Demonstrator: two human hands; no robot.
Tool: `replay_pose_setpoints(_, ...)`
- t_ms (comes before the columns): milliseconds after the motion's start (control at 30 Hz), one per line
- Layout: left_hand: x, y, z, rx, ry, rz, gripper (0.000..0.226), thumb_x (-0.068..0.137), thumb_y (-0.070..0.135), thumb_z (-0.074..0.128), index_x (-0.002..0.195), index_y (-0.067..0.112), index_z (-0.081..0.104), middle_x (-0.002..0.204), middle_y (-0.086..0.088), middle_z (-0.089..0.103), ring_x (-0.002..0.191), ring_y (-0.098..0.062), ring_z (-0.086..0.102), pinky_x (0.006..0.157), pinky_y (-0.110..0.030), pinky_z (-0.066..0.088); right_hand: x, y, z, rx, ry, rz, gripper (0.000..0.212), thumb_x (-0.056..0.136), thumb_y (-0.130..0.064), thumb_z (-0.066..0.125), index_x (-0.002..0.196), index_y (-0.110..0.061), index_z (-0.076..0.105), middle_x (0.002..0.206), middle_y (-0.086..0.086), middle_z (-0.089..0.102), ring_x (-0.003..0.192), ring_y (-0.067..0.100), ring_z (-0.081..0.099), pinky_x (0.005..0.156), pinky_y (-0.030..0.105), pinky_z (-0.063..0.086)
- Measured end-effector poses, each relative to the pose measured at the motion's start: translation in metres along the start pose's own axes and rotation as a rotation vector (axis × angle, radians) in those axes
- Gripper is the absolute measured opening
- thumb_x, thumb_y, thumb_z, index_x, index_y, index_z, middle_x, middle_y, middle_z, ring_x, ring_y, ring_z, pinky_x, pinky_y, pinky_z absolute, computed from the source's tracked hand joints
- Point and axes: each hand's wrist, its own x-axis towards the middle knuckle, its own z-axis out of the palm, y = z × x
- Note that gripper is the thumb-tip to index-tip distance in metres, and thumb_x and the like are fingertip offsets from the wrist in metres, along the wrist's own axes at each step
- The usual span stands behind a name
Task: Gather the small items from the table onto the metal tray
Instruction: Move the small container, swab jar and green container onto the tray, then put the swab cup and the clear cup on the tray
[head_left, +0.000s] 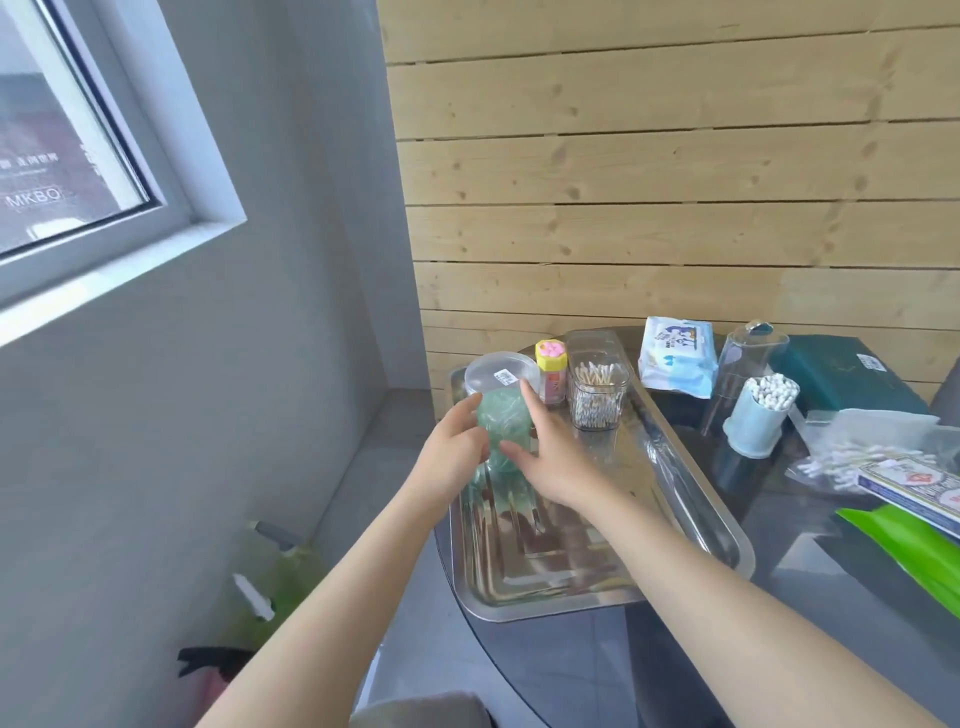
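Observation:
A clear round jar (501, 400) with green picks inside and a clear lid stands at the far left of the metal tray (691, 493). My left hand (457, 447) and my right hand (550, 452) clasp it from both sides. Beside the jar on the tray stand a small pink-and-yellow-capped bottle (551, 379) and a clear box of cotton swabs (597, 395). Off the tray, on the dark glass table (810, 561), a pale blue cup of swabs (759, 415) stands under a clear cover, with a wipes pack (675, 358) behind.
A dark green box (841, 379), a bag of swabs (852, 452), a printed flat box (914, 488) and a green packet (909, 551) lie on the table at right. The wooden slat wall runs behind. Bottles (270, 582) stand on the floor at left.

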Motion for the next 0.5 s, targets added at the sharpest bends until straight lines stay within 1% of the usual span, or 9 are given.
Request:
replay_pose_setpoints(67,0.016,-0.014,0.002,-0.008,0.017,-0.017,0.084,0.056,0.030,0.045,0.140,0.035,0.042,0.139,-0.007,0.054,0.118,-0.022,0.060,0.105,-0.046,0.046,-0.002,0.000,0.001,0.018,-0.011,-0.001,0.081,0.094,-0.030,0.052,0.150,-0.033,-0.006,0.158,0.005,0.022,0.141,0.024,0.029,0.108,0.036,0.031)
replay_pose_setpoints(133,0.017,-0.014,0.003,0.050,0.051,-0.004,0.078,0.060,0.030,0.043,0.138,0.037,0.043,0.141,-0.007,0.054,0.129,-0.027,0.052,0.106,-0.046,0.044,-0.004,0.001,0.001,0.039,-0.013,-0.001,0.081,0.093,-0.031,0.052,0.150,-0.036,-0.006,0.158,0.003,0.020,0.141,0.023,0.031,0.107,0.037,0.033)
replay_pose_setpoints(167,0.006,-0.004,0.005,0.098,0.066,0.008,0.075,0.064,0.029,0.043,0.138,0.035,0.043,0.141,-0.007,0.053,0.131,-0.028,0.049,0.106,-0.044,0.044,-0.006,0.002,0.001,0.051,-0.009,0.000,0.080,0.093,-0.032,0.053,0.150,-0.037,-0.004,0.158,0.003,0.021,0.141,0.023,0.031,0.108,0.037,0.033)
replay_pose_setpoints(200,-0.007,0.009,0.008,0.140,0.088,0.029,0.070,0.069,0.026,0.042,0.139,0.030,0.043,0.143,-0.006,0.051,0.132,-0.026,0.048,0.104,-0.040,0.044,-0.009,0.003,-0.001,0.061,0.000,0.003,0.079,0.093,-0.032,0.053,0.150,-0.036,-0.001,0.157,0.003,0.023,0.140,0.023,0.032,0.109,0.038,0.033)
replay_pose_setpoints(267,-0.025,0.026,0.014,0.188,0.146,0.073,0.057,0.084,0.017,0.041,0.141,0.021,0.043,0.144,-0.002,0.046,0.130,-0.020,0.047,0.095,-0.028,0.040,-0.017,0.003,-0.010,0.049,0.039,0.004,0.072,0.093,-0.031,0.053,0.151,-0.031,0.011,0.154,0.006,0.030,0.139,0.022,0.035,0.109,0.036,0.032)
replay_pose_setpoints(300,-0.031,0.032,0.017,0.215,0.174,0.108,0.051,0.089,0.014,0.040,0.139,0.019,0.045,0.143,-0.004,0.045,0.129,-0.019,0.046,0.093,-0.026,0.038,-0.023,0.003,-0.017,0.026,0.063,0.004,0.067,0.093,-0.030,0.053,0.150,-0.028,0.018,0.151,0.006,0.034,0.137,0.021,0.037,0.107,0.035,0.033)
replay_pose_setpoints(367,-0.038,0.035,0.025,0.312,0.210,0.170,0.044,0.091,0.014,0.042,0.134,0.019,0.051,0.140,-0.008,0.047,0.127,-0.022,0.046,0.102,-0.033,0.038,-0.037,0.007,-0.033,-0.036,0.103,-0.004,0.058,0.094,-0.027,0.052,0.146,-0.025,0.029,0.148,0.005,0.038,0.130,0.021,0.045,0.104,0.033,0.036)
replay_pose_setpoints(433,-0.042,0.040,0.038,0.448,0.240,0.197,0.042,0.091,0.016,0.044,0.131,0.022,0.054,0.140,-0.006,0.046,0.131,-0.025,0.041,0.111,-0.039,0.029,-0.054,0.015,-0.051,-0.101,0.131,-0.018,0.052,0.093,-0.025,0.053,0.142,-0.024,0.037,0.146,0.003,0.040,0.126,0.020,0.049,0.104,0.033,0.038)
replay_pose_setpoints(500,-0.044,0.048,0.056,0.610,0.283,0.211,0.043,0.089,0.019,0.045,0.131,0.023,0.054,0.141,-0.004,0.046,0.132,-0.026,0.036,0.109,-0.039,0.022,-0.070,0.027,-0.071,-0.145,0.151,-0.019,0.048,0.092,-0.026,0.054,0.138,-0.024,0.042,0.141,0.002,0.043,0.122,0.020,0.051,0.103,0.033,0.039)
